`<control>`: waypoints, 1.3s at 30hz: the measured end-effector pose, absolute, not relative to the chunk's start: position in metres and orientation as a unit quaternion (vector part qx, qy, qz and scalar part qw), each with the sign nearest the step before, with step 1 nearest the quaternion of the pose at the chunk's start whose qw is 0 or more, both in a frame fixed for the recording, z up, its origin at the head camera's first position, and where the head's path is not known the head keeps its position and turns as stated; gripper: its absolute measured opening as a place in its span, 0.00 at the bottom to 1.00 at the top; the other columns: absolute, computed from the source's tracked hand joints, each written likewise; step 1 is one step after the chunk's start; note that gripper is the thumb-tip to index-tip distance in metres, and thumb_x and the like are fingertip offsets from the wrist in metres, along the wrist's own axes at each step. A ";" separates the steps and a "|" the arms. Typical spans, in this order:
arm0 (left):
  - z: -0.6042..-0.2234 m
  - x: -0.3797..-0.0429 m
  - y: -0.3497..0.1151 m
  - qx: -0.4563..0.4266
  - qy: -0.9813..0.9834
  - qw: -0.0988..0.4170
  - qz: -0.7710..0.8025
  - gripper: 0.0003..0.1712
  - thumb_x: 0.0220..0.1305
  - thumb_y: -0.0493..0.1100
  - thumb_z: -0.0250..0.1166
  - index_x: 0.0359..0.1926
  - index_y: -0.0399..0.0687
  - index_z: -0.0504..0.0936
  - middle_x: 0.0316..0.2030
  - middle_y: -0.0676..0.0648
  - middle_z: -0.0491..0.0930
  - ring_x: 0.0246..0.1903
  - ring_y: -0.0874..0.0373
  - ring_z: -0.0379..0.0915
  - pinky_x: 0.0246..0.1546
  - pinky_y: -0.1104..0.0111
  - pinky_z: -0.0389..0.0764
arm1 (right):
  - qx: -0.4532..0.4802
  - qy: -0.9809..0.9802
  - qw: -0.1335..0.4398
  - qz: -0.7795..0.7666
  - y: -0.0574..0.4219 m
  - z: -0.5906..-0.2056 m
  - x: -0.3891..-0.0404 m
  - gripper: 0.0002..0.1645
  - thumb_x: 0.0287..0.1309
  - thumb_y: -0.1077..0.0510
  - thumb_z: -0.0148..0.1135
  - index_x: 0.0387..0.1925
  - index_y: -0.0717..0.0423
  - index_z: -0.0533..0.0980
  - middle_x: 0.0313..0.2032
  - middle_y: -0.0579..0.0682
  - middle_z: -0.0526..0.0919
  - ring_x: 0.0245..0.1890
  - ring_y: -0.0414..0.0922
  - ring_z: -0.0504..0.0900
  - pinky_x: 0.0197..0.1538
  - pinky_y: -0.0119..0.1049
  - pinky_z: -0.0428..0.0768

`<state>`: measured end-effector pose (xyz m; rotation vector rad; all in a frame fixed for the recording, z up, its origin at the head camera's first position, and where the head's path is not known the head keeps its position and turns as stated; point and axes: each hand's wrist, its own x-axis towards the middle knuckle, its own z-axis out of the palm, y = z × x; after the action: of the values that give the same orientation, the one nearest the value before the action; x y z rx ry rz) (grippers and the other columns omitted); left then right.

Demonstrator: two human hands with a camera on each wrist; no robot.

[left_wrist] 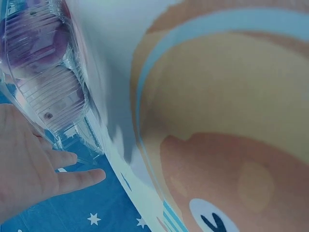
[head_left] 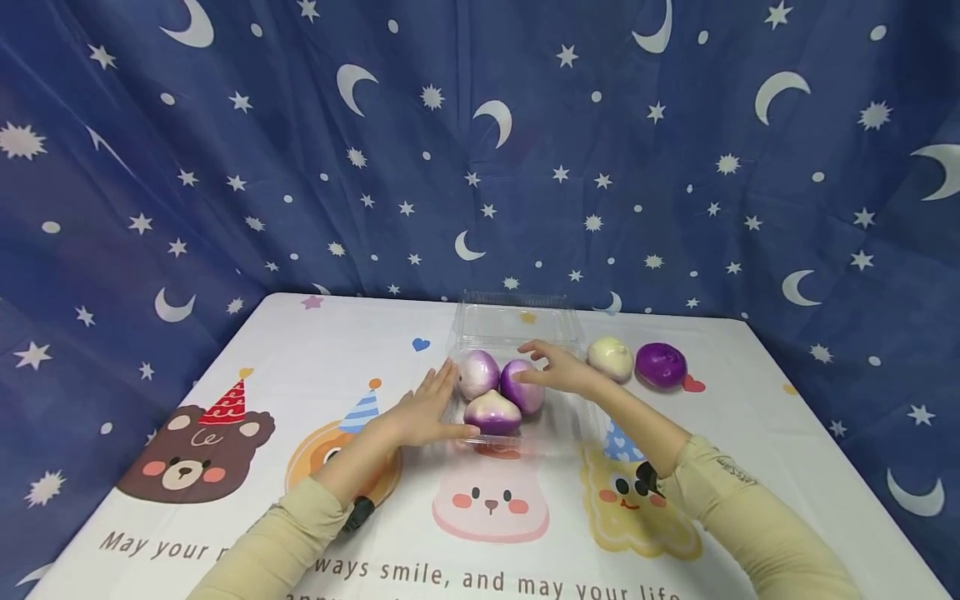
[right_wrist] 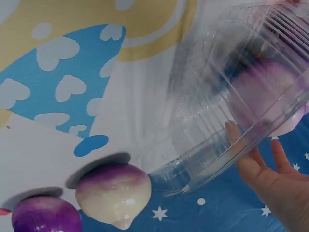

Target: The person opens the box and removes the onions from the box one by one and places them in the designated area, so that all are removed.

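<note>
Left hand [head_left: 423, 414]: fingers spread, right there along the left side of the clear container [head_left: 558, 421]!
Front onion [head_left: 492, 413]: inside the container, between the hands.
Right hand [head_left: 561, 369]: fingers parted over the container, thumb by the right onion [head_left: 525, 396]; contact, can't tell.
Left onion [head_left: 477, 374]: inside, just beside the left fingertips.
Pale onion [head_left: 610, 359], purple onion [head_left: 662, 366]: out on the table [head_left: 337, 342], beyond the right hand.
Lid [head_left: 495, 323]: open, far side.
</note>
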<state>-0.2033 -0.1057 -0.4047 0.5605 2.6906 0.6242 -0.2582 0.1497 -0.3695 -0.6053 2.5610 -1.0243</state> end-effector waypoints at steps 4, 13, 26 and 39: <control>-0.401 -0.205 -0.105 0.200 0.944 0.154 0.212 0.65 0.54 0.74 0.57 0.74 0.42 0.33 0.74 0.45 0.26 0.73 0.40 0.26 0.64 0.34 0.45 | -0.197 0.903 0.173 -0.341 0.143 -0.369 -0.260 0.35 0.59 0.52 0.61 0.63 0.65 0.62 0.58 0.69 0.69 0.58 0.62 0.70 0.57 0.52 0.73; -0.401 -0.202 -0.103 0.197 0.940 0.166 0.223 0.65 0.54 0.73 0.57 0.74 0.41 0.34 0.74 0.45 0.26 0.73 0.40 0.25 0.64 0.34 0.43 | -0.163 0.898 0.215 -0.348 0.135 -0.374 -0.260 0.34 0.55 0.53 0.64 0.60 0.63 0.65 0.50 0.62 0.71 0.40 0.48 0.71 0.35 0.36 0.77; -0.403 -0.203 -0.104 0.194 0.941 0.167 0.221 0.66 0.53 0.74 0.57 0.74 0.41 0.33 0.74 0.45 0.26 0.73 0.40 0.25 0.64 0.34 0.44 | -0.147 0.902 0.207 -0.349 0.136 -0.374 -0.260 0.31 0.51 0.54 0.68 0.54 0.59 0.67 0.46 0.61 0.73 0.32 0.44 0.71 0.29 0.35 0.78; -0.404 -0.202 -0.104 0.196 0.945 0.164 0.204 0.66 0.53 0.74 0.57 0.74 0.41 0.33 0.74 0.45 0.26 0.73 0.40 0.25 0.66 0.36 0.45 | -0.201 0.920 0.121 -0.313 0.148 -0.377 -0.249 0.34 0.54 0.53 0.65 0.61 0.61 0.66 0.49 0.67 0.71 0.50 0.58 0.71 0.52 0.53 0.76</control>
<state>-0.2022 -0.1042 -0.4042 0.5584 2.6949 0.5820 -0.2488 0.1479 -0.3767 -0.5873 2.6890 -0.9133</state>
